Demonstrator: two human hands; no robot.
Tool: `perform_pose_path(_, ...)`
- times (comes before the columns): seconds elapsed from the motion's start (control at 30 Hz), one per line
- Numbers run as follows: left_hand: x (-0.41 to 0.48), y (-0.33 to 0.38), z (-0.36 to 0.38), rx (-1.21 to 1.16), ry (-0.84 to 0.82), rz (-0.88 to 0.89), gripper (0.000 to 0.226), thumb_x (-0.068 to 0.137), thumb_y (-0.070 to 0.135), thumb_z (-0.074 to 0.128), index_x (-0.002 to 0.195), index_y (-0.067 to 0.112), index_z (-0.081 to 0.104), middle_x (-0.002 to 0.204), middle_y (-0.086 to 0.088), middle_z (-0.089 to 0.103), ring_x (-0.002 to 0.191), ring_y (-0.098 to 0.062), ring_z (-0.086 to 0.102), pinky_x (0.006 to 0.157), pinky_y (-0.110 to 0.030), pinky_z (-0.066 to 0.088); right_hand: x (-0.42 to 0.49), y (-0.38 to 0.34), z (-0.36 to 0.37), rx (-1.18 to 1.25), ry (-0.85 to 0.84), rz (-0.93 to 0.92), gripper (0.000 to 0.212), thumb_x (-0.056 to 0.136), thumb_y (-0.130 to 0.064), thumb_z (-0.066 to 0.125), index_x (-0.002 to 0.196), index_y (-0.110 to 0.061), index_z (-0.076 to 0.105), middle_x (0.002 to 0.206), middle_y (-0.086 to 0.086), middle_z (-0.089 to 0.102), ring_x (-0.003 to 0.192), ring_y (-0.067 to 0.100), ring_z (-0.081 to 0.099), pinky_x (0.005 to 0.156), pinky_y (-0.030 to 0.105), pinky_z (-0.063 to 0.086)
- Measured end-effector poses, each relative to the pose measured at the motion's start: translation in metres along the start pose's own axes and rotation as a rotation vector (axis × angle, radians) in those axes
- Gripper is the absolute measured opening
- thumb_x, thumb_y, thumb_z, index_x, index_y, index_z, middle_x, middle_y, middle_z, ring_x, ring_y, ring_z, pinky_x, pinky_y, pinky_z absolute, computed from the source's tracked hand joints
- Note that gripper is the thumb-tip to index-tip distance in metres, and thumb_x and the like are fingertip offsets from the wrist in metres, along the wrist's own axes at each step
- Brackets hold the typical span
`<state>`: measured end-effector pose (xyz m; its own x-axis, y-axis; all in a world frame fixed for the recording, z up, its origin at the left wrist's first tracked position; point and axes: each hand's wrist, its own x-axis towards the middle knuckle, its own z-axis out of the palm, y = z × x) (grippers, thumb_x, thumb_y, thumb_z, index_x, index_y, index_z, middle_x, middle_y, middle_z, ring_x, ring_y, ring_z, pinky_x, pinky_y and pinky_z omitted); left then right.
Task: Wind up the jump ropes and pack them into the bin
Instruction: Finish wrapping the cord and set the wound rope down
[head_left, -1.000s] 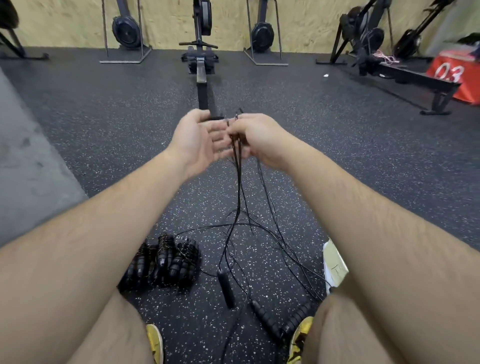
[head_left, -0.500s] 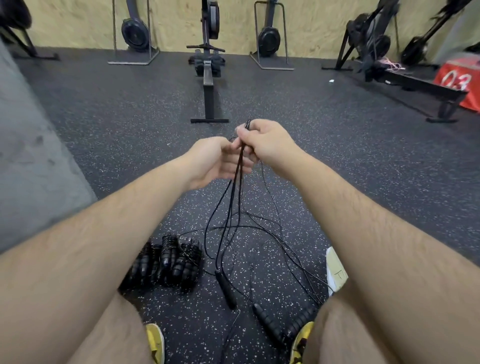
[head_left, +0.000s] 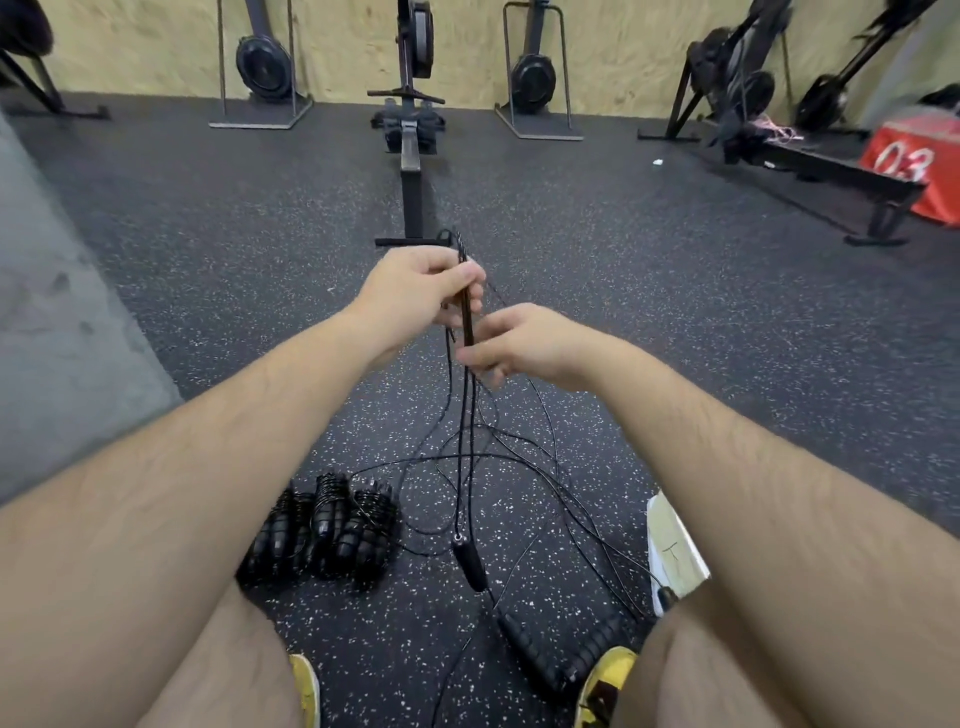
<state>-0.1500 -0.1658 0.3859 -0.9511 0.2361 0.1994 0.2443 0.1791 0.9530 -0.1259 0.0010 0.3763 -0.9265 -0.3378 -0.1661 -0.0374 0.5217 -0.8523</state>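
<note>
1. Left hand (head_left: 418, 291) has its fingers wrapped round a bunch of black jump rope cords (head_left: 462, 441). Right hand (head_left: 524, 345) pinches the same cords just below.
2. The cords trail down to loose handles (head_left: 470, 564) on the floor (head_left: 675, 312), near some wound-up ropes (head_left: 322, 535).
3. Only readable writing: "03" on the red box (head_left: 914, 161), far right.

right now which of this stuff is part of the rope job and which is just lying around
Part of the job:
- rope, gripped by left hand and right hand
- wound ropes on the floor
- loose handles near the shoe

Just lying about:
- rowing machine
- red box
- upright machines by the wall
</note>
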Motion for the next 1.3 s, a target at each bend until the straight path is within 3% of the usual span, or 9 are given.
perform_pose_path(0.2,0.008,-0.006,0.0,-0.03,0.026,-0.013,0.02,0.102,0.022,0.056,0.101,0.015,0.074,0.1,-0.003,0.074,0.091,-0.015,0.066,0.078,-0.035,0.054,0.005,0.001,-0.002,-0.095,0.21,-0.074,0.016,0.094,-0.012,0.068,0.079,-0.011,0.064,0.07,0.006,0.065,0.046,0.004,0.057,0.046,0.013,0.043)
perform_pose_path(0.33,-0.003,-0.015,-0.001,-0.054,-0.237,-0.181,0.037,0.08,0.011,0.051,0.111,0.003,0.069,0.106,-0.012,0.074,0.092,-0.02,0.068,0.086,-0.039,0.052,0.012,-0.011,-0.009,0.032,0.407,-0.211,0.011,0.092,-0.01,0.069,0.082,-0.012,0.069,0.064,0.003,0.062,0.052,0.013,0.058,0.056,0.024,0.054)
perform_pose_path(0.4,-0.01,-0.024,0.001,0.08,-0.331,-0.206,0.03,0.088,0.005,0.056,0.116,0.008,0.067,0.111,-0.008,0.076,0.107,-0.023,0.07,0.096,-0.039,0.052,0.015,-0.02,-0.012,0.101,0.469,-0.246,0.006,0.093,-0.011,0.069,0.089,-0.007,0.07,0.064,0.002,0.061,0.051,0.011,0.057,0.054,0.022,0.052)
perform_pose_path(0.63,-0.005,-0.024,0.005,0.218,-0.148,-0.062,0.014,0.1,0.013,0.061,0.093,0.006,0.071,0.092,-0.006,0.078,0.094,-0.026,0.075,0.094,-0.048,0.057,0.016,-0.026,-0.013,0.322,0.444,-0.215,0.014,0.097,-0.004,0.054,0.099,-0.004,0.068,0.08,0.005,0.064,0.065,0.012,0.057,0.055,0.025,0.05)
perform_pose_path(0.73,0.0,-0.014,0.0,0.254,-0.053,0.017,0.018,0.099,0.016,0.064,0.095,0.001,0.072,0.091,-0.012,0.077,0.088,-0.027,0.076,0.087,-0.048,0.06,0.004,-0.012,-0.016,0.027,0.237,-0.065,0.026,0.083,0.003,0.057,0.104,-0.009,0.068,0.092,0.006,0.071,0.067,0.015,0.06,0.064,0.033,0.054)
perform_pose_path(0.83,0.003,-0.005,0.0,0.181,-0.02,0.058,0.019,0.101,0.013,0.06,0.089,0.005,0.071,0.087,-0.01,0.074,0.084,-0.022,0.072,0.079,-0.035,0.061,-0.004,0.007,-0.005,-0.244,-0.026,0.028,0.022,0.084,-0.019,0.075,0.105,-0.016,0.07,0.097,0.002,0.074,0.063,0.009,0.062,0.072,0.028,0.056)
perform_pose_path(0.93,0.005,-0.002,0.001,0.146,-0.015,0.078,0.02,0.102,0.013,0.058,0.086,0.01,0.07,0.084,-0.004,0.072,0.082,-0.017,0.07,0.078,-0.035,0.061,0.002,0.013,0.006,-0.217,0.071,-0.006,0.016,0.091,-0.026,0.073,0.099,-0.013,0.072,0.083,0.0,0.074,0.057,0.004,0.061,0.058,0.019,0.051)
perform_pose_path(1.13,0.008,-0.001,-0.01,0.143,0.081,0.098,0.017,0.1,0.016,0.061,0.093,0.006,0.073,0.081,-0.003,0.071,0.076,-0.016,0.068,0.075,-0.033,0.061,0.01,0.006,0.008,-0.199,0.162,-0.06,0.01,0.096,-0.017,0.064,0.09,-0.013,0.072,0.073,0.001,0.071,0.063,0.015,0.06,0.069,0.039,0.056)
perform_pose_path(1.3,0.004,-0.005,-0.018,0.145,0.043,0.067,0.015,0.101,0.014,0.06,0.107,0.006,0.072,0.093,-0.012,0.072,0.076,-0.015,0.066,0.076,-0.033,0.058,0.01,-0.006,0.004,-0.145,0.315,-0.134,0.016,0.097,-0.015,0.058,0.095,-0.011,0.073,0.072,0.004,0.071,0.045,0.0,0.052,0.052,0.023,0.043)
